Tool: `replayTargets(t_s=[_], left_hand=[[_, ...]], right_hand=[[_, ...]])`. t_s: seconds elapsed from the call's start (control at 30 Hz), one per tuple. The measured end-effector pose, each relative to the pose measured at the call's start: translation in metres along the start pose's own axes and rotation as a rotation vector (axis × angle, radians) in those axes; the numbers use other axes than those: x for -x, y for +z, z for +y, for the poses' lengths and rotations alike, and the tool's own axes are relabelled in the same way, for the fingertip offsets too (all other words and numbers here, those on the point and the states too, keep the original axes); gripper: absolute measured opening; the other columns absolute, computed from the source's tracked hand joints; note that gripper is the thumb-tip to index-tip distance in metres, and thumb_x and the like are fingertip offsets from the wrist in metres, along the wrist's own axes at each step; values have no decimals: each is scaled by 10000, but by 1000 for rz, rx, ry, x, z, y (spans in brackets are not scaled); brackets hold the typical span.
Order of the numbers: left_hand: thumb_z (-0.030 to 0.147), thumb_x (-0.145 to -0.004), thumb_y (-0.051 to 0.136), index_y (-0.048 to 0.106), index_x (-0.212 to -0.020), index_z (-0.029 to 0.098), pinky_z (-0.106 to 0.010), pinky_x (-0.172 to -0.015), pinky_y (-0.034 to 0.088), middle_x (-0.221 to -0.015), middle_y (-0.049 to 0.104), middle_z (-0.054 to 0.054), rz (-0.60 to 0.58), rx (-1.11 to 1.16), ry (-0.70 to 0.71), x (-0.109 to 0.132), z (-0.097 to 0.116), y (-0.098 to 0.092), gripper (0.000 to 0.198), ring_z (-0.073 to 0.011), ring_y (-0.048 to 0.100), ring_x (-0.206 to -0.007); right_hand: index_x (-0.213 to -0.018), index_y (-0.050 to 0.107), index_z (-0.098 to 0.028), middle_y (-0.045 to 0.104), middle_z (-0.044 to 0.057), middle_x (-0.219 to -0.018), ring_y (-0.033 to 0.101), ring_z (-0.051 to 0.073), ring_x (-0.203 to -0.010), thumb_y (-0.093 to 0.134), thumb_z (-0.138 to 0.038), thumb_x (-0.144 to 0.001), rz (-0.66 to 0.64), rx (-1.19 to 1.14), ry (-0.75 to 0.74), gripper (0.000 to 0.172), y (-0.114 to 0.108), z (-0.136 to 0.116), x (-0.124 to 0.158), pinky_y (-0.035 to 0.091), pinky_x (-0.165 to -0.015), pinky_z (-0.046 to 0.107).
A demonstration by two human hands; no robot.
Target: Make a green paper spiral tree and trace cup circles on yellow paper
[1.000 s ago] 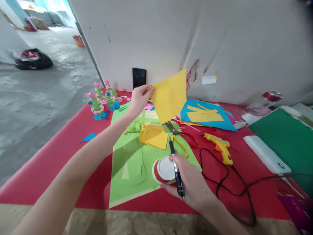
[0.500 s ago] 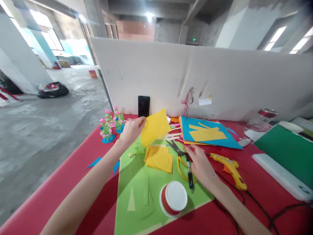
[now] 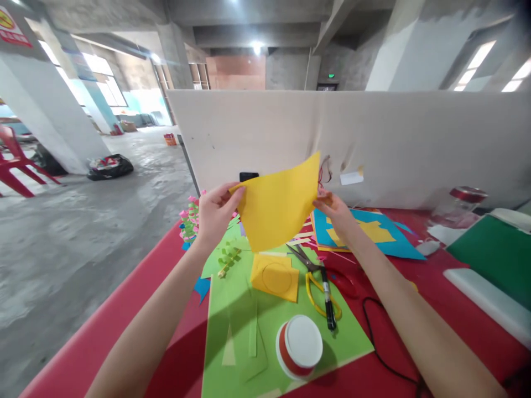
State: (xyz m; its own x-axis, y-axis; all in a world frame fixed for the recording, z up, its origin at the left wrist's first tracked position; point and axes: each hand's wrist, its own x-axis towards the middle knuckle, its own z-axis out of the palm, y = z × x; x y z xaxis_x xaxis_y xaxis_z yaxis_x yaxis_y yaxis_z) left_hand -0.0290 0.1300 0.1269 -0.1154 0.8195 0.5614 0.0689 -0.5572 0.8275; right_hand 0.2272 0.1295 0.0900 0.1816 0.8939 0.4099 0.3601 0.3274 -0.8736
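A sheet of yellow paper (image 3: 280,204) is held up above the table, one edge in each hand. My left hand (image 3: 219,213) pinches its upper left corner between thumb and fingers. At the right edge, my right hand (image 3: 334,209) grips it. Below it, a smaller yellow piece (image 3: 274,279) with a drawn circle lies on the green sheet (image 3: 236,381). To the right are scissors (image 3: 311,282) with yellow handles and a black pen (image 3: 329,301) lying over them. A white-lidded round tub (image 3: 302,342) stands nearer to me.
Paper flower stems (image 3: 189,221) stand at the table's left edge, partly behind my left hand. Blue sheets (image 3: 398,243) with yellow scraps lie at the right. Beyond them are a glass jar (image 3: 458,207) and a green board (image 3: 493,246). A black cable (image 3: 385,359) runs beneath my right forearm.
My right hand has risen from beside the scissors and taken the yellow sheet's right edge. The sheet is now higher and spread between both hands. The head view has shifted slightly.
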Motion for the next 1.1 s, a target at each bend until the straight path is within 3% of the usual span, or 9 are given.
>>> replayTargets(t_s=[0.17, 0.27, 0.37, 0.53, 0.63, 0.77, 0.83, 0.97, 1.1], left_hand=[[524, -810, 388, 566, -1082, 173, -271, -673, 509, -932, 649, -60, -179, 412, -336, 9, -9, 8, 479, -184, 626, -783], [544, -802, 404, 498, -1191, 192, -337, -836, 472, -1083, 608, -70, -334, 809, -604, 25, -13, 16, 533, -236, 589, -955], [494, -799, 447, 491, -1200, 213, -362, -925, 420, -1153, 576, -47, -309, 969, -713, 43, -20, 26, 491, -244, 536, -1058], [231, -729, 586, 596, -1037, 122, -348, -875, 459, -1001, 649, -86, -253, 895, -848, 66, -41, 46, 327, -247, 591, -966], [109, -699, 595, 584, -1052, 114, -336, -816, 488, -942, 666, -82, -246, 875, -858, 68, -47, 59, 353, -230, 628, -867], [165, -793, 502, 581, -1046, 123, -278, -842, 475, -1016, 645, -63, -188, 922, -834, 60, -32, 75, 269, -189, 608, -927], [227, -837, 457, 579, -1058, 122, -275, -862, 464, -1081, 617, -69, -216, 971, -825, 60, -18, 80, 274, -194, 580, -988], [366, -863, 449, 565, -1096, 153, -286, -889, 441, -1144, 579, -74, -367, 1041, -740, 68, 6, 81, 336, -210, 538, -1057], [215, -803, 575, 574, -1066, 202, -288, -851, 453, -1068, 619, -44, -322, 872, -610, 70, 11, 78, 263, -194, 573, -993]], right_hand=[[-823, 616, -163, 663, 39, -833, 617, 189, -812, 659, -460, -619, 25, -128, 130, 363, -11, -6, 10, 497, -721, 292], [-808, 624, -153, 661, 36, -751, 622, 178, -705, 671, -411, -613, 108, -109, 231, 328, -17, -8, 25, 500, -570, 248], [-823, 630, -152, 653, 42, -728, 610, 172, -635, 655, -394, -627, 176, -56, 294, 313, -27, -9, 35, 438, -410, 205], [-809, 636, -154, 654, 58, -777, 602, 179, -624, 624, -395, -655, 235, 43, 255, 287, -45, -4, 38, 429, -372, 217], [-804, 631, -147, 646, 63, -728, 595, 191, -613, 599, -398, -691, 318, 145, 135, 277, -48, -5, 40, 469, -454, 275], [-816, 621, -179, 641, 63, -898, 573, 215, -867, 598, -308, -718, 431, 317, -165, 163, -32, -19, 59, 440, -824, 377], [-777, 629, -196, 655, 33, -915, 561, 201, -929, 614, -210, -706, 328, 404, -358, 74, -17, -26, 73, 390, -906, 363], [-881, 597, -126, 646, 97, -960, 553, 241, -935, 556, -68, -737, 84, 746, -838, 160, 7, -27, 97, 412, -823, 408], [-888, 586, -126, 635, 109, -940, 542, 255, -915, 590, -124, -737, 29, 762, -873, 151, 14, -28, 108, 417, -799, 427]])
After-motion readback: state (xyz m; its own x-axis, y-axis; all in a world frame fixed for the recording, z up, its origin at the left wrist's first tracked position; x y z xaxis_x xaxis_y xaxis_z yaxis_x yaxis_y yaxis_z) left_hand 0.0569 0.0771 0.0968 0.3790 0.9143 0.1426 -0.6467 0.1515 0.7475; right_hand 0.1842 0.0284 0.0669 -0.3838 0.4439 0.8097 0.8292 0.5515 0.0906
